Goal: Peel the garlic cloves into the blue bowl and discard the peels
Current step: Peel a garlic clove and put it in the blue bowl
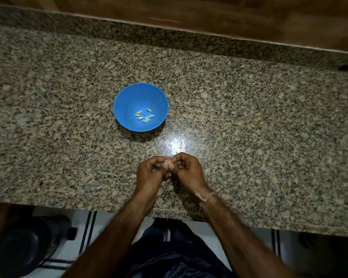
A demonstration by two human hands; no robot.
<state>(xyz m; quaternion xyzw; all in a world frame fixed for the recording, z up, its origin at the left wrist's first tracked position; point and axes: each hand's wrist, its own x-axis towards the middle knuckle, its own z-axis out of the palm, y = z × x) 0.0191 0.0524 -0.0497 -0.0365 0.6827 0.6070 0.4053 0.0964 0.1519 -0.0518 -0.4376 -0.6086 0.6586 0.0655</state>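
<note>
A blue bowl (129, 97) sits on the granite counter (249, 117), holding several peeled garlic cloves (144, 115) at its bottom. Nearer the counter's front edge, my left hand (151, 172) and my right hand (186, 169) meet, fingers curled. Together they pinch a small garlic clove (167, 162) between their fingertips. A pale scrap of peel (170, 174) shows between the palms. Most of the clove is hidden by the fingers.
A wooden wall panel (209, 13) runs behind the counter's raised back edge. Below the front edge lies a tiled floor with dark stripes (88, 227). A dark round object (22, 243) stands on the floor at the left.
</note>
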